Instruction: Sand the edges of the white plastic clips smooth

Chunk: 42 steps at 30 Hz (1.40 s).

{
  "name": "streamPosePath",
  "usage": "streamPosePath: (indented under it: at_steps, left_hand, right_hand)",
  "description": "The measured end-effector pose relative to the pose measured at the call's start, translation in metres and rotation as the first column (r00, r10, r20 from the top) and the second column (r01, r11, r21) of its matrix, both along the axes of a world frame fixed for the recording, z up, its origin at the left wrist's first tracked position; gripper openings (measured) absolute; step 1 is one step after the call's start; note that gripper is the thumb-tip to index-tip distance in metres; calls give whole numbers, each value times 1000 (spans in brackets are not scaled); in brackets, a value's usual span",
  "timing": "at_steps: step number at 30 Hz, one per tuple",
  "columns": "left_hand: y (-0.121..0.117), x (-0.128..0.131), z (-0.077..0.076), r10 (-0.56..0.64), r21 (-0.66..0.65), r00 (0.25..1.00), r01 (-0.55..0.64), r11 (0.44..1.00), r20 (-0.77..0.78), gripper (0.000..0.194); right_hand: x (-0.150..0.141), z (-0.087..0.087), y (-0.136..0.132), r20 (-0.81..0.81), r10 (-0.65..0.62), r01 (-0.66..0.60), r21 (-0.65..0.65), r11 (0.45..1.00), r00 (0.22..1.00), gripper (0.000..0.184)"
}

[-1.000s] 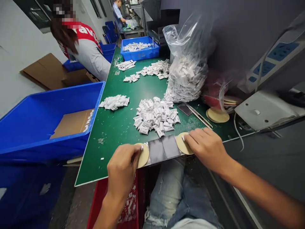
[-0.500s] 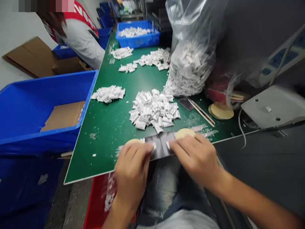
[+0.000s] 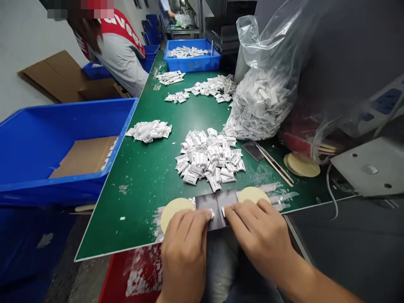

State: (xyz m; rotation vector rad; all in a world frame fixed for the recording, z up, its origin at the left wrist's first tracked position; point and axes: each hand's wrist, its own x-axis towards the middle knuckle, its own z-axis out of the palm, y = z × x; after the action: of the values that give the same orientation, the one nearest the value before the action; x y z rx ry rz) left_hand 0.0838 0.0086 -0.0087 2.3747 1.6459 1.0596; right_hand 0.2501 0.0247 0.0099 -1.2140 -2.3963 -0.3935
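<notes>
Both hands are at the near edge of the green table, over two dark flat pads [image 3: 206, 205] that lie side by side. My left hand [image 3: 186, 240] is closed, pinching a small white plastic piece [image 3: 212, 213] against the left pad. Likewise closed, my right hand [image 3: 259, 227] pinches another small white piece [image 3: 224, 211] on the right pad. A round cream disc [image 3: 175, 210] lies partly under the left fingers, and a second cream disc [image 3: 252, 194] sits behind the right fingers. Just beyond the pads is a heap of white plastic parts [image 3: 210, 155].
Smaller white heaps [image 3: 151, 130] lie farther up the table. A clear bag of white parts [image 3: 261, 105] stands at the right, near tweezers [image 3: 274, 163]. Blue bins [image 3: 63, 179] flank the left side, where a co-worker [image 3: 120, 54] sits. Below the edge is a red bin [image 3: 116, 273].
The camera view has shifted, so the table and heaps appear lower and slightly to the right. More of the left cream disc shows. Both hands remain at the dark pads, pinching white pieces.
</notes>
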Motion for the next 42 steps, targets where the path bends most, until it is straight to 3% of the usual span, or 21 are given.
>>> streamPosePath:
  at_steps: [4, 7, 9, 13, 15, 17, 19, 20, 21, 23, 25, 27, 30, 34, 36, 38, 40, 42]
  left_hand:
    - [-7, -10, 3, -1, -43, 1000, 0, 999, -28, 10]
    - [-28, -30, 5, -230, -216, 972, 236, 947, 54, 14]
    - [-41, -43, 5, -306, -268, 944, 328, 906, 122, 18]
    - [-45, -49, 5, -115, -146, 977, 142, 979, 178, 33]
    - [-37, -43, 7, -40, -109, 964, 71, 991, 264, 30]
    - [-27, -34, 9, 28, -119, 919, 20, 993, 393, 16]
    - [-16, -23, 10, 101, -170, 842, -11, 985, 530, 8]
    - [-11, -18, 9, 129, -208, 795, -3, 978, 593, 9]
    - [-7, -14, 8, 149, -248, 753, 20, 968, 641, 6]
    - [-1, -9, 5, 141, -302, 751, 82, 950, 645, 11]
    - [-1, -9, 0, 56, -279, 862, 100, 955, 503, 21]
    - [-3, -13, -4, -9, -173, 963, 58, 983, 270, 23]
    - [-5, -18, -9, 26, -48, 998, -23, 999, 62, 19]
    - [1, -17, -7, 36, -83, 999, -36, 996, 3, 12]
    - [0, -20, -2, -41, -129, 999, 42, 991, 4, 10]
    - [-8, -30, 4, -201, -161, 978, 207, 965, 50, 11]
    - [-17, -45, 9, -259, -120, 961, 269, 956, 97, 14]
    - [-21, -61, 10, -88, -20, 993, 90, 996, 82, 14]
  right_hand:
    - [4, 2, -9, 17, 19, -19, 24, 1000, 1000, 34]
    - [14, 7, -28, -41, 49, -50, -11, 999, 998, 29]
    - [20, 11, -34, -69, 58, -58, 0, 998, 996, 24]
    - [18, 13, -17, -209, 60, -54, 35, 998, 976, 22]
    - [13, 11, -6, -469, 17, -84, -122, 989, 883, 28]
    - [8, 7, 0, -709, -148, -158, -347, 925, 689, 27]
    - [5, 2, 3, -769, -335, -221, -517, 827, 545, 19]
    - [5, 0, 4, -751, -375, -235, -565, 791, 544, 15]
    - [5, -3, 4, -724, -368, -230, -582, 780, 584, 13]
    - [7, -6, 3, -637, -264, -168, -534, 829, 724, 15]
    - [11, -8, 1, -528, -138, -113, -415, 903, 838, 19]
    - [14, -10, -2, -445, -82, -75, -325, 943, 892, 20]
    - [16, -11, -3, -348, -67, -32, -271, 962, 935, 16]
    - [10, -12, 0, -220, -64, 15, -214, 977, 973, 15]
    - [9, -11, -6, -197, -45, 3, -209, 978, 979, 17]
    - [15, -8, -16, -217, 10, -62, -235, 970, 976, 19]
    - [29, -4, -25, -263, 39, -106, -248, 963, 964, 20]
    - [45, 0, -27, -283, -28, -27, -188, 982, 959, 20]
